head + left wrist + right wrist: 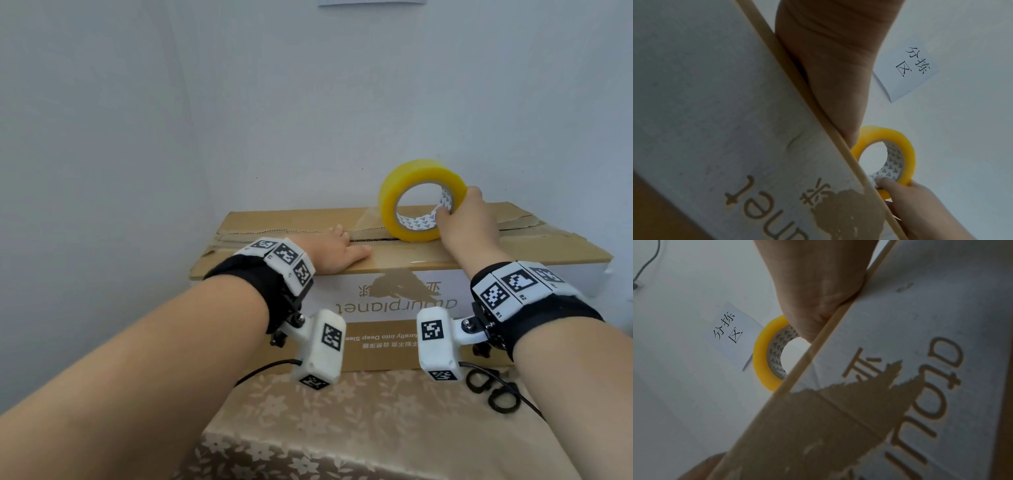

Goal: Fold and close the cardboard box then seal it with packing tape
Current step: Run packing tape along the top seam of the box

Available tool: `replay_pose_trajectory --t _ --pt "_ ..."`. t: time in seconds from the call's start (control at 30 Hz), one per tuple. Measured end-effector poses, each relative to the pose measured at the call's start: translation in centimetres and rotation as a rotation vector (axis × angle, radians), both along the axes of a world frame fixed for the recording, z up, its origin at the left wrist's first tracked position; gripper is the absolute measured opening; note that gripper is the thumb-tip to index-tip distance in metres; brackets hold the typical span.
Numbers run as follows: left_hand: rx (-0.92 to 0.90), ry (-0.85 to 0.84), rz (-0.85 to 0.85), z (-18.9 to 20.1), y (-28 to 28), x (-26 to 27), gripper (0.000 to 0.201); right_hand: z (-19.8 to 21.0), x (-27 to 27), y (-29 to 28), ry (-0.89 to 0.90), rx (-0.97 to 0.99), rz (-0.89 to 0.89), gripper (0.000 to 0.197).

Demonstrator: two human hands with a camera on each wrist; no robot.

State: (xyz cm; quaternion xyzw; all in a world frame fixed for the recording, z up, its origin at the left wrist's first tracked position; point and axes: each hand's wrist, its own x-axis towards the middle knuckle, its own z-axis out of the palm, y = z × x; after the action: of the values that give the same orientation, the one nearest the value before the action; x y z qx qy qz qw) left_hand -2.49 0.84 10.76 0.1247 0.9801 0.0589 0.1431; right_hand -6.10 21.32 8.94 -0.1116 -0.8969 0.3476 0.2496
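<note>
Hands: two, both over the top of the box.
Left hand (337,250): lies flat, fingers straight, pressing down on the box top at the centre seam, left of the tape roll.
Cardboard box (394,298): one, flaps folded shut, standing on the surface against the back wall; its white front face carries brown printed lettering seen upside down in the head view.
Seam (376,236): one dark slit between the two top flaps, running left to right; a glossy strip of clear tape lies over it between the left hand and the roll.
Packing tape roll (423,204): one, yellow, upright on its edge on the seam, white core printed with small triangles.
Right hand (469,219): grips the roll at its right side, fingers curled into the core, thumb on the outer rim.
Wrist cameras: two white housings with black-and-white markers, one strapped under each wrist on a black band.
Scissors (489,389): one pair, black handles, lying on the surface below the right wrist, in front of the box.
Surface (359,428): one, covered with a beige cloth of pale flower pattern.
Room: plain white walls meeting in a corner at left; one white paper sign (906,71) with black characters hangs on the back wall above the box.
</note>
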Motion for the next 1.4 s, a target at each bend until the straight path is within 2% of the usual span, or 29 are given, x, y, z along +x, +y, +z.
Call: replay_pose_trajectory --t 0.13,0.27,0.4,0.53,0.6,0.67,0.83,1.03,1.1,1.13,1.23,1.33,1.4 --pt "0.068 -0.006 0.023 -0.2 -0.2 -0.1 0.056 0.0 0.2 -0.2 -0.011 0.024 -0.012 0.032" --pt "0.111 0.092 0.049 0.2 -2.0 0.8 0.051 0.1 1.0 -0.5 -0.021 0.078 -0.048 0.033" --pt "-0.029 0.239 0.182 0.0 -7.0 1.1 0.051 0.2 1.5 -0.6 -0.024 0.11 -0.077 0.035" --pt "-0.21 0.262 0.249 -0.4 -10.2 1.7 0.045 0.0 1.3 -0.7 -0.022 0.104 -0.083 0.035" --pt "-0.213 0.214 0.279 -0.4 -9.6 1.5 0.053 0.0 1.3 -0.5 -0.028 0.091 -0.08 0.034" --pt "-0.141 0.157 0.303 -0.3 -7.9 1.0 0.065 0.2 1.2 -0.3 -0.03 0.072 -0.06 0.034" --pt "-0.054 0.094 0.118 -0.8 -2.7 -1.1 0.077 0.3 0.7 0.2 -0.042 0.028 -0.025 0.035" --pt "-0.018 0.082 -0.035 -0.5 2.4 -2.0 0.077 0.3 0.3 0.2 -0.066 0.047 0.046 0.032" --pt "0.008 0.068 -0.035 -0.6 2.5 -2.2 0.077 0.3 0.0 0.8 -0.096 0.071 0.091 0.04" --pt "0.018 0.062 -0.033 -0.6 2.4 -2.3 0.077 0.3 -0.1 1.5 -0.133 0.105 0.097 0.049" --pt "0.019 0.052 -0.03 -0.6 2.3 -2.1 0.076 0.4 0.3 5.0 -0.262 0.28 -0.054 0.083" --pt "0.016 0.051 -0.046 -0.6 2.5 -2.1 0.075 0.1 1.2 8.9 -0.465 0.382 -0.307 0.092" --pt "0.026 0.054 -0.053 -0.8 2.3 -2.3 0.075 0.2 1.6 9.7 -0.561 0.343 -0.338 0.089"
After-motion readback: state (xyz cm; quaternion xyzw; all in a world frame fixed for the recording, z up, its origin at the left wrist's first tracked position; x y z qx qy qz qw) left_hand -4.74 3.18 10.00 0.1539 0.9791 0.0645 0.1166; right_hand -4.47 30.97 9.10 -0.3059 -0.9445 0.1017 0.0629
